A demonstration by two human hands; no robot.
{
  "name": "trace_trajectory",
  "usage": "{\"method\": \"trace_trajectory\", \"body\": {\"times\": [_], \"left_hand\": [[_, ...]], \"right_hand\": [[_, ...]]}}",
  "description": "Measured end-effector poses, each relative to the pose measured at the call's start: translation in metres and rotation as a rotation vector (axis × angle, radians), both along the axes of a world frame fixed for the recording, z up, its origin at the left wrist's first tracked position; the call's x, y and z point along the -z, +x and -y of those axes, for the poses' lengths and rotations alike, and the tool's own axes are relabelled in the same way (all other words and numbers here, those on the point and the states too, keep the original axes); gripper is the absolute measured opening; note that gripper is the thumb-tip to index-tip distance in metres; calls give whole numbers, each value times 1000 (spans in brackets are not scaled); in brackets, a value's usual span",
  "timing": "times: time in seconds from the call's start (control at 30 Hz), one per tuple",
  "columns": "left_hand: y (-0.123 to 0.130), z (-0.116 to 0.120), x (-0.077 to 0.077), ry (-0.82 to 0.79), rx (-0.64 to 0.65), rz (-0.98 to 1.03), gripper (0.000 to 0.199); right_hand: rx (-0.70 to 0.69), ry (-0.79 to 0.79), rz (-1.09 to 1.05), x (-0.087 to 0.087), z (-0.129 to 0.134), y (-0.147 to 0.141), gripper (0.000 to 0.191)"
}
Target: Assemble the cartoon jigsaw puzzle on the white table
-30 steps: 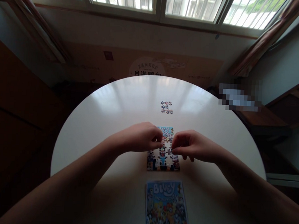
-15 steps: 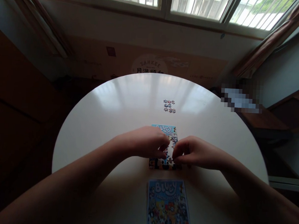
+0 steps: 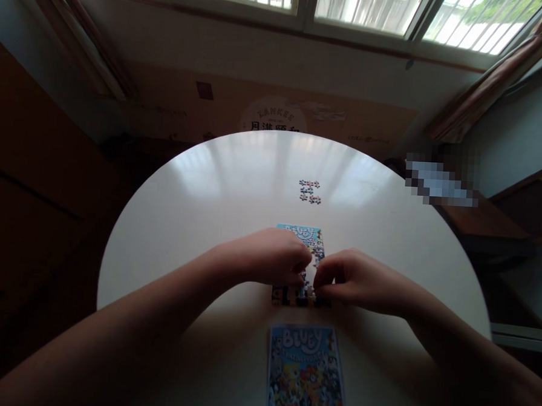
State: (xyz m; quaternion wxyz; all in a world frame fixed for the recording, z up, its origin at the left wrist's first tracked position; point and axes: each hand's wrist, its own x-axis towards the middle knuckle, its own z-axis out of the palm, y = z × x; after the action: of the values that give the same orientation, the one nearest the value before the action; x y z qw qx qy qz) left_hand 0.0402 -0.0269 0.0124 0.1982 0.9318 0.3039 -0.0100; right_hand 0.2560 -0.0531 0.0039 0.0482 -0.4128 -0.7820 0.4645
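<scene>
A partly assembled jigsaw puzzle (image 3: 300, 231) lies on the white round table, with a pale gap in its middle. My left hand (image 3: 282, 257) rests over the puzzle's left side, its fingers curled in; what they hold, if anything, is hidden. At the right edge of the gap, my right hand (image 3: 349, 275) has thumb and fingertips pressed close together on the puzzle, and nothing between them can be made out. Several loose puzzle pieces (image 3: 310, 191) lie in short rows beyond the puzzle. Nearer to me is a colourful Bluey picture sheet (image 3: 305, 374).
The white table (image 3: 184, 204) has a curved edge all round. Behind it stand a wall with a printed banner (image 3: 275, 113) and windows with bars. A wooden bench or shelf (image 3: 474, 220) is at the right, partly under a blurred patch.
The view has shifted slightly. Both hands keep nearly the same place over the puzzle, with only slight movement at the fingers.
</scene>
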Motion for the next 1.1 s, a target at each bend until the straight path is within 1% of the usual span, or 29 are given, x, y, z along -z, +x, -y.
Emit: {"method": "trace_trajectory", "body": {"times": [0.17,0.4,0.57,0.7,0.77,0.87,0.97,1.1], "left_hand": [[1,0,0,6,9,-17,10],[0,-1,2,-4,7,19,11],[0,0,3,-1,0,25,14],[0,0,2,-2,-2,20,15],[0,0,1,-3,-2,10,16],[0,0,0,-9,-1,0,15],[0,0,0,-20,-8,-5,14],[1,1,0,-10,-5,-11,13]], "right_hand": [[-44,64,17,1,1,1,17],[-73,127,11,3,2,1,24],[-84,117,-15,4,2,0,22],[-94,132,8,3,2,-1,23],[-125,154,17,1,0,1,25],[-183,174,-25,-2,-6,8,26],[-208,242,-49,-5,-12,18,27],[-283,358,15,-8,-14,23,38]]}}
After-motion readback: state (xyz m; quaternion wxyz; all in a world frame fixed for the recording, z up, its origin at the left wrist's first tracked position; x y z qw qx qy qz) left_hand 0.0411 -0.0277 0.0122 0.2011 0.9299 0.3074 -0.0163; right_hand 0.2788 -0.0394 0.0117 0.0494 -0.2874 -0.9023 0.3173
